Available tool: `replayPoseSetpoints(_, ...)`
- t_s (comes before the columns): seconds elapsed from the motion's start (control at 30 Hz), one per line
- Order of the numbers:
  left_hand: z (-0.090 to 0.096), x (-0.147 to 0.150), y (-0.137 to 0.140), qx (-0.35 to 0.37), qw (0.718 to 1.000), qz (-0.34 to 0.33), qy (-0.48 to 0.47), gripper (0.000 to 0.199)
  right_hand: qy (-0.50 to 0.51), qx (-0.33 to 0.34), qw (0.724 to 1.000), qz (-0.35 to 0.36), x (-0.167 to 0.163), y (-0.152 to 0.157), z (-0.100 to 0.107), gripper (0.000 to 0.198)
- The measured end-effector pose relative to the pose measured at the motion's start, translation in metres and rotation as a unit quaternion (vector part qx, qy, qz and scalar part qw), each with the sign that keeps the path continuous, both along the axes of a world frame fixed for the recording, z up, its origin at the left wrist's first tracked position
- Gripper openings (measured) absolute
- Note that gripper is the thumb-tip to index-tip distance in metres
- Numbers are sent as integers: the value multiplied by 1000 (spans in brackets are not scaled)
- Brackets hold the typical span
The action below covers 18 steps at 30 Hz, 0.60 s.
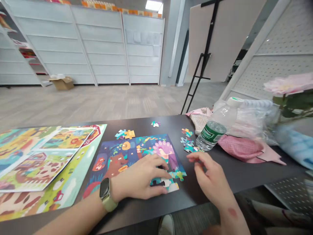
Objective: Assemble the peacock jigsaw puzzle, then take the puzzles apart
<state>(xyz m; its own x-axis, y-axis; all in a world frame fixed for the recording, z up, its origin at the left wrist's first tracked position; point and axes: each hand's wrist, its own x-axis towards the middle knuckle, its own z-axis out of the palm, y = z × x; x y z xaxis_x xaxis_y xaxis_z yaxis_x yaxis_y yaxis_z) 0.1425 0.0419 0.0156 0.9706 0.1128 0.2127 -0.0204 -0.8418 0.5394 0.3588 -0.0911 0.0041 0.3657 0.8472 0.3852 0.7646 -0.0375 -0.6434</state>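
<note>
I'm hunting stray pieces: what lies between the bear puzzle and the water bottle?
A few loose puzzle pieces lie between the bear puzzle and the water bottle, as the head view shows.

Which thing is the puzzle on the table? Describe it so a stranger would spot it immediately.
Find the dark table, then look just right of the bright picture sheets. The left hand, wearing a watch, covers part of the puzzle. Unlike those sheets, it has a deep-blue background with a brown bear and a pink-and-purple peacock.
</note>
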Motion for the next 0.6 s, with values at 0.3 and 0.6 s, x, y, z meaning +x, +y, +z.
replayPoseSetpoints(0.3, -6, 0, -5, -12, 1000, 12, 18, 24, 100, 72, 990, -72, 12, 9, -23, 17)
replayPoseSetpoints(0.6, 9, -8, 17, -30, 999, 13, 25, 42, -25, -59, 974, 219, -27, -3, 8, 14)
